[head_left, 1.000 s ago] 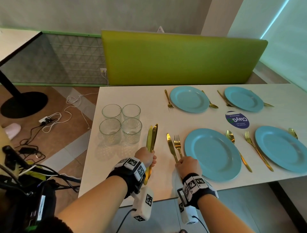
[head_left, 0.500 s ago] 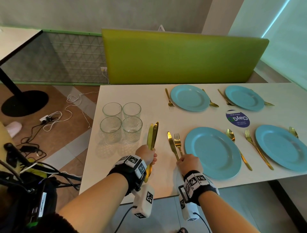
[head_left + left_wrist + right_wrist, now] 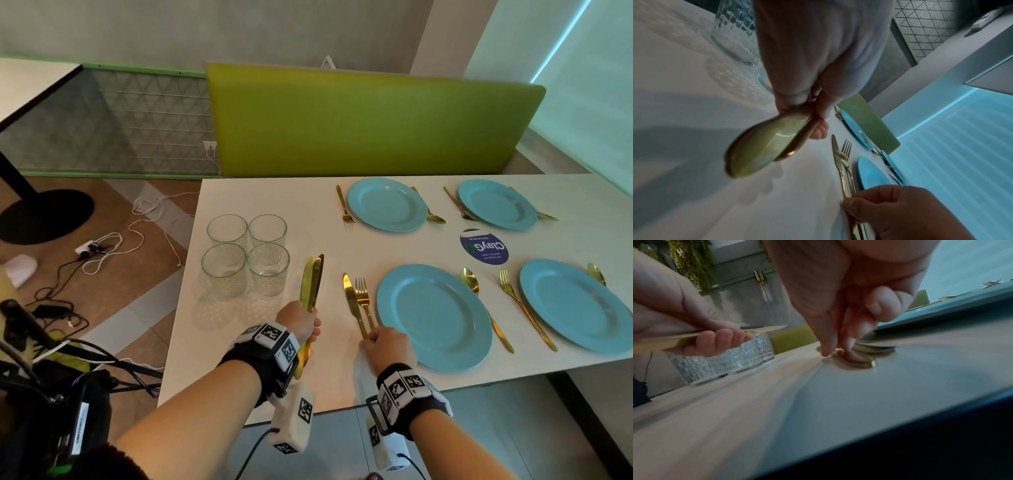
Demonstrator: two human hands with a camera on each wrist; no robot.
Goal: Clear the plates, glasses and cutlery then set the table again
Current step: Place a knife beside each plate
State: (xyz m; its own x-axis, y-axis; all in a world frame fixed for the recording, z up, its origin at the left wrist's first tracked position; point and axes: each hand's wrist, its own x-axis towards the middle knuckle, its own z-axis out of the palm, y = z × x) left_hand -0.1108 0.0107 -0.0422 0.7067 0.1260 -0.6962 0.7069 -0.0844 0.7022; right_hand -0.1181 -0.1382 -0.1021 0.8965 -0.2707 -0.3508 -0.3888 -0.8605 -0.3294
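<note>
A gold knife [image 3: 352, 305] is now pinched at its handle by the right hand [image 3: 388, 346]; spare knives [image 3: 311, 287] stay gripped by the left hand [image 3: 298, 320], so setting proceeds.

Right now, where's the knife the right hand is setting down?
In the head view the knife lies flat on the table, beside a fork, left of the nearest blue plate; the right hand touches its handle end.

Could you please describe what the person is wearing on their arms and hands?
Both hands are bare, left hand and right hand. Each wrist carries a black strap topped with white blocks bearing black square markers. A white camera unit hangs beneath each, trailing a dark cable. No sleeves show on the forearms.
</note>
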